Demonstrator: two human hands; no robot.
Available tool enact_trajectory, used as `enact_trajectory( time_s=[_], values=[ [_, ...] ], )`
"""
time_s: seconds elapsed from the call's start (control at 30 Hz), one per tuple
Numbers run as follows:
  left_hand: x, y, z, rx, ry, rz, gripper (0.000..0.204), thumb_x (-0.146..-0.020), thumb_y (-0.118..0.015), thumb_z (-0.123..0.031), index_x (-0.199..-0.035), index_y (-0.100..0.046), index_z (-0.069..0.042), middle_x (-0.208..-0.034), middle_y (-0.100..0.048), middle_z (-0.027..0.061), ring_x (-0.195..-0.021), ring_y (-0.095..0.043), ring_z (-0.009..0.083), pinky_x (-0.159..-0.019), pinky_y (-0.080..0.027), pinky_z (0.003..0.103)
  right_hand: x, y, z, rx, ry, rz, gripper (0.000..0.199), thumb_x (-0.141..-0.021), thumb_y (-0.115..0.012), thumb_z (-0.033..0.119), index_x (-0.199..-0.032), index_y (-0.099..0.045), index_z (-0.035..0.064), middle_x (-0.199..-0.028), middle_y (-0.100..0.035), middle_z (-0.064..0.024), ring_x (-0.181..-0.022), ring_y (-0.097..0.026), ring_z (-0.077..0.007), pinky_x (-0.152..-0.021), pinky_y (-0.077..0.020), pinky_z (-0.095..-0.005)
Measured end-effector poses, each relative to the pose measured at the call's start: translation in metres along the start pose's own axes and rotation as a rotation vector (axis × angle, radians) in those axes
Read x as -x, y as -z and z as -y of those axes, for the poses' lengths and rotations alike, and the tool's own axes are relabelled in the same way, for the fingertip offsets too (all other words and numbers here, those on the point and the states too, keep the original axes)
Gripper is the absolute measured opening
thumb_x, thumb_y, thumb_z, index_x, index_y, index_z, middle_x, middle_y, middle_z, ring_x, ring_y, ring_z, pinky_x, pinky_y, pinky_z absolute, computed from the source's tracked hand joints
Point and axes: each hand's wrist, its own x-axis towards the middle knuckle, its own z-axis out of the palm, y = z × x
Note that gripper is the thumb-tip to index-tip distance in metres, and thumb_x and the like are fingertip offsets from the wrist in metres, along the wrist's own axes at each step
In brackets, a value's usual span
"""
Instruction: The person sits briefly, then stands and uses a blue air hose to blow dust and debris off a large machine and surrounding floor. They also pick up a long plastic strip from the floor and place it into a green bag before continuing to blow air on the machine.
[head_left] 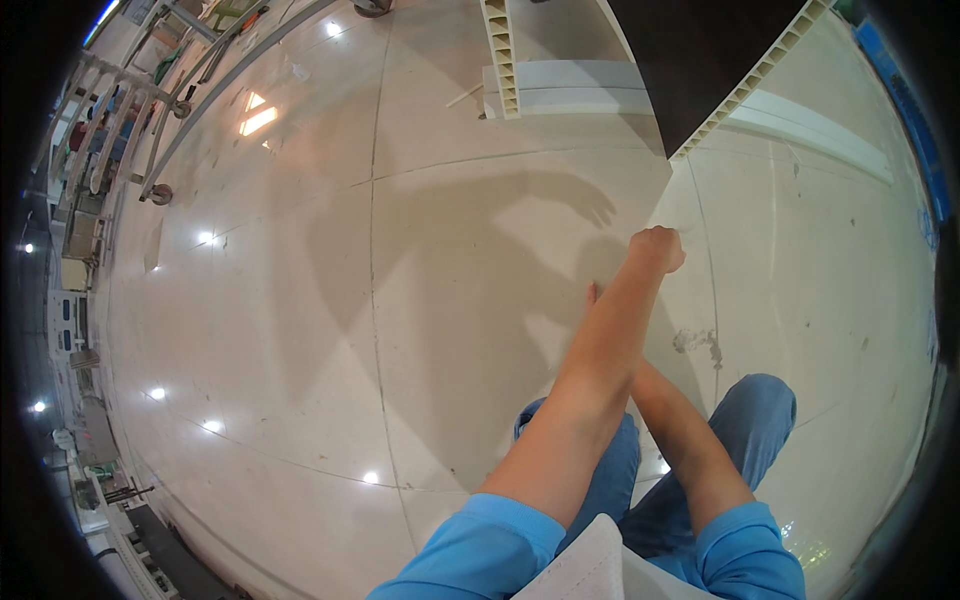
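My left arm reaches up and to the right across the view. Its hand, my left hand (657,248), has its fingers curled closed over the floor; what lies inside them, if anything, is hidden. Beneath it crosses my right forearm (682,430). My right hand is almost wholly covered by the left forearm, and only a fingertip (591,293) sticks out on the far side. Just beyond my left hand is the lower corner of a dark brown panel (715,65) with a pale, ribbed hollow edge; a gap separates them.
White boards (580,88) lie on the floor behind the panel, near another ribbed-edge strip (502,60). A metal wheeled rack (150,120) stands at the far left. Pale floor tiles (300,330) reflect lamps. My bent knee (757,405) shows at lower right; blue material (900,110) lines the right rim.
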Motion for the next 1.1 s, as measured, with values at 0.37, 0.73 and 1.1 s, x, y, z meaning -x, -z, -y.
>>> enact_trajectory(
  time_s=[0.37,0.73,1.1],
  values=[
    [0.0,0.004,0.004,0.028,-0.003,0.009,0.039,-0.086,-0.057,-0.032,-0.111,-0.068,-0.005,-0.118,-0.067,0.0149,-0.111,-0.063,0.0315,-0.095,-0.05,0.042,-0.001,-0.003,-0.008,-0.01,-0.003,0.015,0.035,-0.098,-0.05,0.032,-0.121,-0.047,0.005,-0.112,-0.05,-0.0108,-0.104,-0.046,-0.0218,-0.092,-0.0388,-0.0368],
    [-0.006,-0.004,0.009,-0.034,-0.006,-0.025,0.032,-0.084,-0.058,-0.025,-0.107,-0.07,-0.005,-0.114,-0.068,0.0144,-0.109,-0.064,0.0293,-0.092,-0.052,0.038,-0.021,-0.033,-0.076,0.067,-0.005,0.061,0.037,-0.1,-0.047,0.035,-0.122,-0.049,0.0048,-0.113,-0.052,-0.0121,-0.105,-0.048,-0.0223,-0.093,-0.0393,-0.038],
    [-0.01,-0.009,0.012,-0.067,0.017,0.002,0.038,-0.087,-0.059,-0.031,-0.111,-0.068,-0.004,-0.12,-0.066,0.0158,-0.113,-0.062,0.0308,-0.097,-0.049,0.04,-0.026,-0.059,-0.129,1.21,0.126,0.275,0.076,-0.094,-0.047,0.045,-0.147,-0.028,-0.0048,-0.149,-0.021,-0.0391,-0.133,-0.025,-0.0622,-0.098,-0.0384,-0.0599]
  ],
)
